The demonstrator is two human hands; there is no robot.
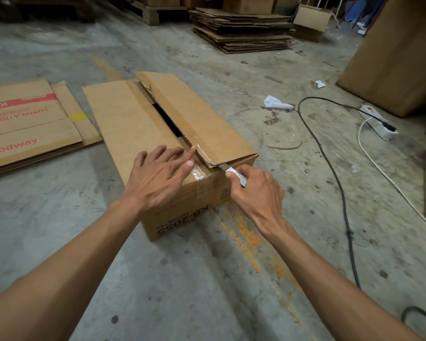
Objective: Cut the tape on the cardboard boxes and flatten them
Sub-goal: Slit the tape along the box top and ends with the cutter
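Centre box (158, 124): top seam mostly slit. Your right hand (253, 190) grips the blade (234, 172); left hand (158, 175) presses flat. Flattening remains.

Dim, even light — soft shadow on the floor (103, 173) left of the left hand (158, 178). Glare on tape (199, 174) between the hands. Edges bend wide-angle; far corners dark, soft.

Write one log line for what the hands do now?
left hand presses box top | right hand grips knife at tape seam | flaps part open
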